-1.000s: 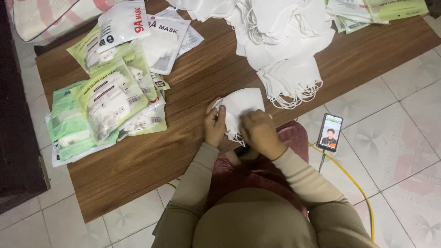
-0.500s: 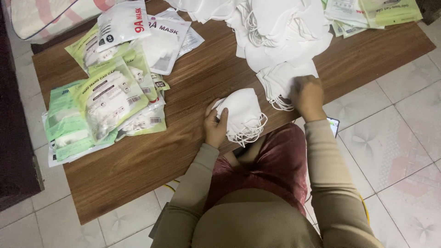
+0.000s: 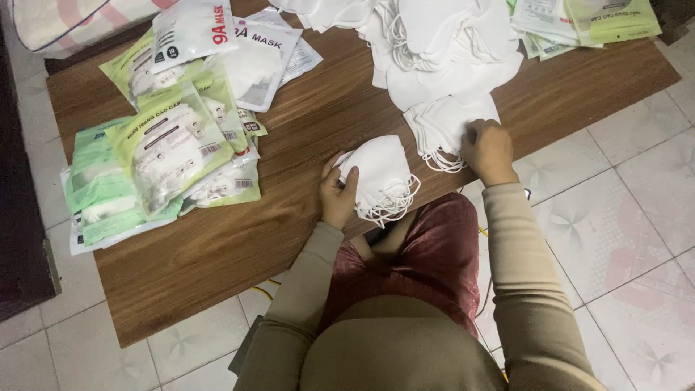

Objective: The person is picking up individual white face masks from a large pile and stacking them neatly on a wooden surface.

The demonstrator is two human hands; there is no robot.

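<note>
The person sits at the near edge of a low wooden board (image 3: 311, 137) laid on a tiled floor (image 3: 622, 217), looking straight down on both hands. The left hand (image 3: 339, 194) is closed around a small stack of white face masks (image 3: 380, 177), thumb on top and fingers curled under its left edge; the stack rests at the board's near edge, its ear loops hanging toward 5 o'clock over the lap. The right hand (image 3: 490, 150) lies at about 2 o'clock from that stack, well apart from it, with its fingers bent down onto the near end of a big loose pile of white masks (image 3: 441, 72). Whether those fingertips have pinched a mask or only press on it cannot be told, since the back of the hand hides them. The pile spreads from the hand toward 12 o'clock, up to the far edge of the board.

At 9 to 10 o'clock from the left hand lies a heap of sealed mask packets (image 3: 166, 145), mostly pale green with some white ones on top, overlapping one another. More green packets (image 3: 586, 22) sit at 1 o'clock, at the board's far right corner. A yellow cable (image 3: 264, 289) shows on the floor below the board's near edge
</note>
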